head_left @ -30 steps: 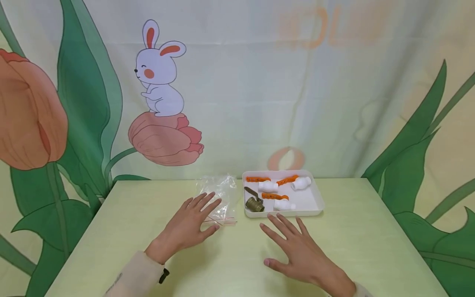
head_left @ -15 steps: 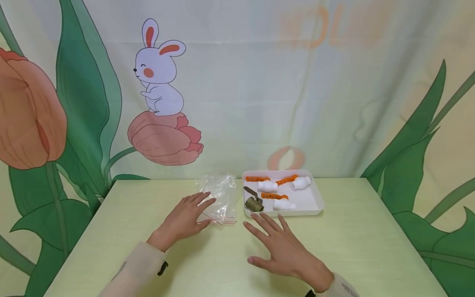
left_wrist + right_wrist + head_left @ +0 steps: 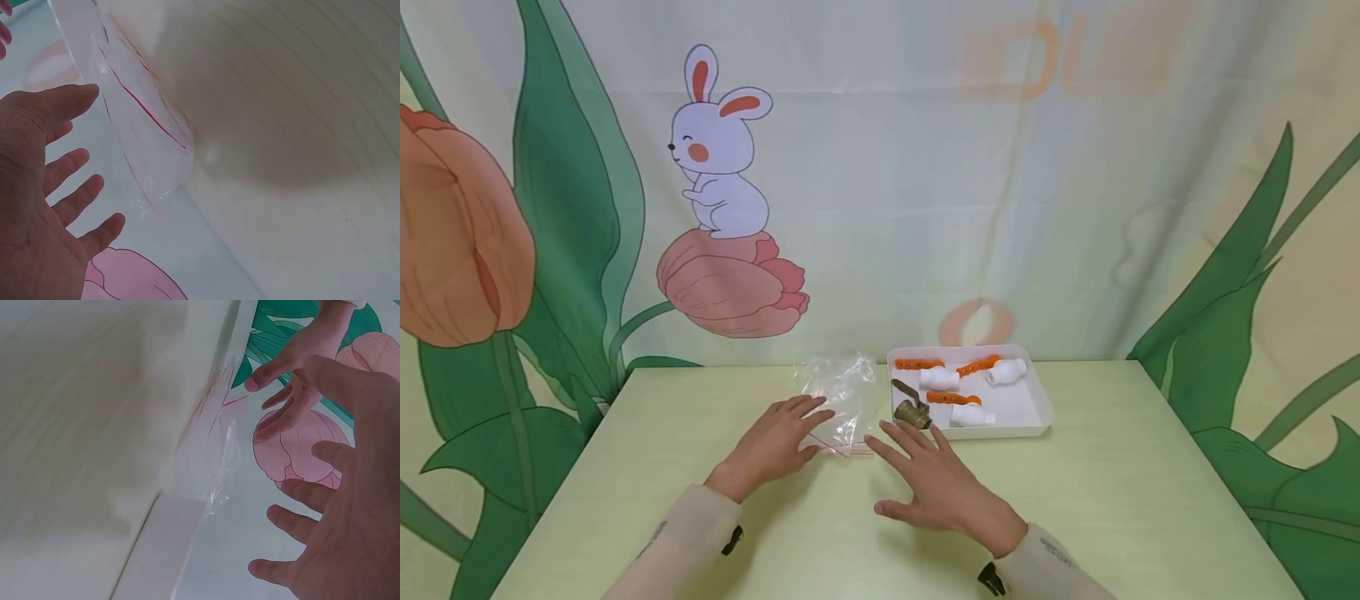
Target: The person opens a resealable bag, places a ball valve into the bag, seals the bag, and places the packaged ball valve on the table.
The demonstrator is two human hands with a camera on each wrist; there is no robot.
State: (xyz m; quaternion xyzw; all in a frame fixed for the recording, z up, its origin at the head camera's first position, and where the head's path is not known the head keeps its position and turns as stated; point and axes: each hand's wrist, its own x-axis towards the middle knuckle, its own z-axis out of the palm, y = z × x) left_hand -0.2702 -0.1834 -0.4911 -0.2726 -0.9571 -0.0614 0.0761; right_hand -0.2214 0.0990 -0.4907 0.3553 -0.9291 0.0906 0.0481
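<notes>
Clear zip bags (image 3: 848, 398) with red seal lines lie on the table, one overlapping another. My left hand (image 3: 775, 442), fingers spread and loosely bent, hovers over their near left side; the left wrist view shows this hand (image 3: 50, 194) apart from the bags (image 3: 150, 144). My right hand (image 3: 936, 483), fingers spread, is at the near left corner of a white tray (image 3: 1026, 408), fingertips overlapping its rim in the head view. Inside the tray are a brass ball valve (image 3: 912, 414) with a dark lever and white plastic ball valves (image 3: 972, 415) with orange handles (image 3: 953, 399).
The pale green table (image 3: 1120, 500) ends at the back against a hanging cloth (image 3: 865, 208) printed with a rabbit and tulips. The tray stands near that back edge, just right of the bags. Black straps (image 3: 991, 578) show at both cuffs.
My right hand has moved left, from in front of the tray's middle to its left corner beside the bags. My left hand has drawn slightly left and its fingers bend more.
</notes>
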